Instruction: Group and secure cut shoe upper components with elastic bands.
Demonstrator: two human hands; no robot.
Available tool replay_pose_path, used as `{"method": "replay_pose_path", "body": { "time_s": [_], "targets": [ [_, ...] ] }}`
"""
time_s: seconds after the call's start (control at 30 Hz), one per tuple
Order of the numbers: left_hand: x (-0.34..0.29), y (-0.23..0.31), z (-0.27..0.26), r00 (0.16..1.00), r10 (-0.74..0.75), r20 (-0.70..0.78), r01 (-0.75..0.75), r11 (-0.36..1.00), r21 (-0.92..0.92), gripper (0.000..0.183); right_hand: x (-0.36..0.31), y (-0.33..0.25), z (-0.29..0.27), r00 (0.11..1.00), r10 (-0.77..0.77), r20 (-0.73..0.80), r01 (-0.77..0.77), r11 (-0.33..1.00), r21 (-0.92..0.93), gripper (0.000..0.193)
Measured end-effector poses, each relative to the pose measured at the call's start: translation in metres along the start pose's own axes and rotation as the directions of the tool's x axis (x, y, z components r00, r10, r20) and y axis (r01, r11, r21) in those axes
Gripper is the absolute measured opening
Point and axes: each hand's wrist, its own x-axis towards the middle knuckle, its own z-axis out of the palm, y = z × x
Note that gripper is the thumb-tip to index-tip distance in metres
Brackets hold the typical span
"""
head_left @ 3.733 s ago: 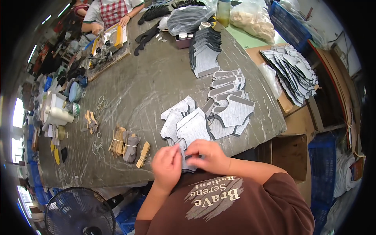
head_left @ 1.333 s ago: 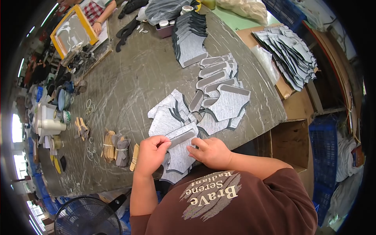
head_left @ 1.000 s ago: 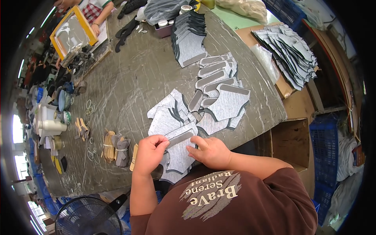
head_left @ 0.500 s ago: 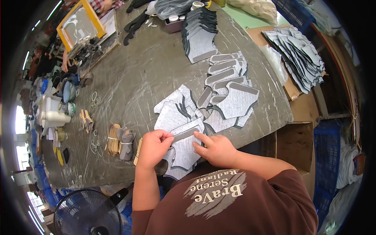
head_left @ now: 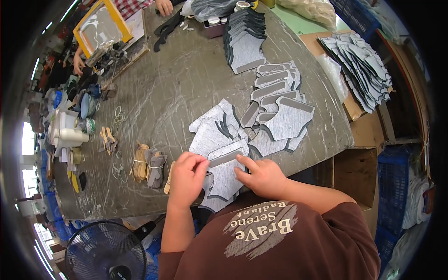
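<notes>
A grey felt-like cut piece (head_left: 225, 181) lies near the table edge in front of me, with a dark grey strip (head_left: 225, 159) along its upper part. My left hand (head_left: 187, 173) is at the strip's left end, thumb and fingertips pinched together. What sits between them is too small to make out. On the other side, my right hand (head_left: 262, 176) rests with its index finger on the strip's right end and its thumb on the piece below, fingers apart. More grey cut pieces (head_left: 207, 136) lie loosely overlapped just beyond.
Pieces with strips (head_left: 285, 116) overlap to the right; a fanned stack (head_left: 247, 53) lies farther back. Bundled strips (head_left: 148, 165) and rubber bands (head_left: 119, 114) lie left. A fan (head_left: 106, 254) stands lower left. Another person's hand (head_left: 164, 7) is at the far edge, near a yellow frame (head_left: 103, 28).
My left fingertips have risen slightly at the strip's end, while my right hand stays on the piece. The other person's hand at the far edge has moved right. The whole view shifts slightly.
</notes>
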Motion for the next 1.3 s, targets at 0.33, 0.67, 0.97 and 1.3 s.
{"method": "replay_pose_path", "body": {
  "time_s": [0.33, 0.67, 0.97, 1.3],
  "targets": [
    [-0.007, -0.008, 0.011, 0.992, -0.108, 0.068, 0.108, 0.994, 0.003, 0.019, 0.001, -0.001, -0.001, 0.926, 0.330, -0.182, -0.246, 0.894, 0.374, 0.040],
    [-0.014, -0.013, 0.014, 0.993, -0.081, 0.080, 0.101, 0.950, -0.294, 0.006, 0.017, 0.007, -0.002, 0.883, 0.441, -0.162, -0.310, 0.805, 0.505, 0.031],
    [-0.019, -0.013, 0.018, 0.998, -0.059, 0.031, 0.067, 0.905, -0.420, 0.016, 0.016, 0.009, -0.033, 0.893, 0.439, 0.096, -0.373, 0.604, 0.705, 0.009],
    [-0.036, 0.011, 0.026, 0.782, 0.443, 0.438, -0.607, 0.699, 0.378, 0.053, -0.020, 0.090, -0.099, 0.666, 0.640, -0.384, -0.568, 0.768, 0.297, 0.013]
  ]
}}
